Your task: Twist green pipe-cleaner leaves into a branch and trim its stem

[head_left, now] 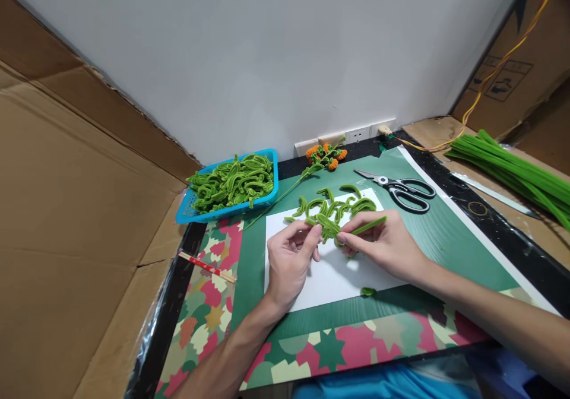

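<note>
Both hands are over a white sheet (pixel 307 295) on a green mat. My left hand (pixel 291 256) pinches the left side of a green fuzzy leaf piece (pixel 328 225). My right hand (pixel 383 241) grips the same piece from the right, its fingertips closed, and a straight green stem (pixel 369 225) passes across its fingers. Several curled green fuzzy pieces (pixel 363 205) lie on the sheet just beyond the hands. One small green piece (pixel 368 291) rests at the sheet's near edge.
A blue basket (pixel 276 176) of green fuzzy pieces stands at the back left. An orange-flowered stem (pixel 307 173) and scissors (pixel 401 190) lie behind the sheet. Chopsticks (pixel 207 266) are at left, long green stems (pixel 516 170) at right, beside a metal blade (pixel 492 195).
</note>
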Motion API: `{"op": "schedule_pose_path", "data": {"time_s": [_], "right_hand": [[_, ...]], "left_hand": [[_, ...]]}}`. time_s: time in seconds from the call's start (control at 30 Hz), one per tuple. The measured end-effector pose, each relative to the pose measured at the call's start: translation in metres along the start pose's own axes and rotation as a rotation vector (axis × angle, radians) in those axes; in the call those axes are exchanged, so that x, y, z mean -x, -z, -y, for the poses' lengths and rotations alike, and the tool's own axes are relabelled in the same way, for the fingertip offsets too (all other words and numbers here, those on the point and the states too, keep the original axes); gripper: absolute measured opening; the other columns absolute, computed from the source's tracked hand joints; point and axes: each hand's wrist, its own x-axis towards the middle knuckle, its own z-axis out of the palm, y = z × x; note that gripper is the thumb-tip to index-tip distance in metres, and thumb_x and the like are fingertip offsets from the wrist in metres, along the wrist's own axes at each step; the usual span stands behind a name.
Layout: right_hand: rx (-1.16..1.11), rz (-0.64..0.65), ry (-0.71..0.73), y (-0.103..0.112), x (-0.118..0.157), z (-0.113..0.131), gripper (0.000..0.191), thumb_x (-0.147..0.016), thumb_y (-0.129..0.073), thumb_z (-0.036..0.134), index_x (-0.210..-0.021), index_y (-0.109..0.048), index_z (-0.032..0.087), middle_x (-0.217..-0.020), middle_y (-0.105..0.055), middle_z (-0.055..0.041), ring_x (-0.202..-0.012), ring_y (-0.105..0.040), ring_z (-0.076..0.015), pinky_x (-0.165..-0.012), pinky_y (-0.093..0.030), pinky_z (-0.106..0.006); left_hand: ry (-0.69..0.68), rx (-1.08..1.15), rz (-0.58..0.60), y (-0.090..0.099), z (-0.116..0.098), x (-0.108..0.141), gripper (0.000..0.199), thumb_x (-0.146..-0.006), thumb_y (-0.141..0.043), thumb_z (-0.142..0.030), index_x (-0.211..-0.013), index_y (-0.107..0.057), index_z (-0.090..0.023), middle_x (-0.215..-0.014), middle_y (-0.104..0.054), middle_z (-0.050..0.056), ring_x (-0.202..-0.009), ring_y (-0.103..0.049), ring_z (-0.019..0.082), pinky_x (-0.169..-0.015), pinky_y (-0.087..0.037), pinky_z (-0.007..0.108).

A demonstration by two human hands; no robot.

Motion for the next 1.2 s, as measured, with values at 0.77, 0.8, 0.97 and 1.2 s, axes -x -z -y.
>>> {"op": "schedule_pose_path", "data": {"time_s": [0.77,0.8,0.97,1.2], "right_hand": [[0.062,0.057,0.05,0.004,0.004,0.005,0.028,-0.097,-0.076,0.044,-0.115,-0.073,0.022,-0.085,-0.073,-0.002,-0.069,-0.065,-0.0144,-0.06,-0.052,-0.024],[0.009,0.073,0.056,0.005,0.003,0.004,0.032,-0.096,-0.077,0.045,-0.119,-0.071,0.023,-0.084,-0.071,-0.0013,-0.065,-0.062,-0.0133,-0.058,-0.049,-0.024],[-0.182,0.078,0.054,0.015,-0.002,-0.001,0.047,-0.104,-0.06,0.059,-0.131,-0.068,0.021,-0.08,-0.067,-0.0007,-0.051,-0.049,-0.01,-0.05,-0.04,-0.026],[0.086,0.062,0.087,0.019,-0.002,0.009,0.035,-0.1,-0.069,0.053,-0.117,-0.073,0.022,-0.083,-0.068,-0.0012,-0.057,-0.056,-0.012,-0.053,-0.044,-0.026]], "left_hand": [[0.239,0.239,0.218,-0.007,0.007,0.002,0.044,-0.1,-0.062,-0.064,-0.102,-0.054,-0.021,-0.058,-0.065,-0.004,-0.04,-0.066,0.016,-0.036,-0.048,0.02],[0.258,0.265,0.234,-0.008,0.006,0.003,0.044,-0.101,-0.061,-0.064,-0.103,-0.052,-0.022,-0.06,-0.067,-0.004,-0.04,-0.066,0.016,-0.035,-0.048,0.019],[0.247,0.371,0.195,-0.008,0.005,0.002,0.041,-0.098,-0.07,-0.057,-0.111,-0.051,-0.024,-0.085,-0.072,-0.002,-0.04,-0.061,0.008,-0.033,-0.041,0.015],[0.291,0.406,0.222,-0.012,0.011,0.004,0.043,-0.091,-0.08,-0.054,-0.109,-0.057,-0.022,-0.077,-0.059,-0.008,-0.033,-0.044,0.001,-0.03,-0.03,0.013]]}}
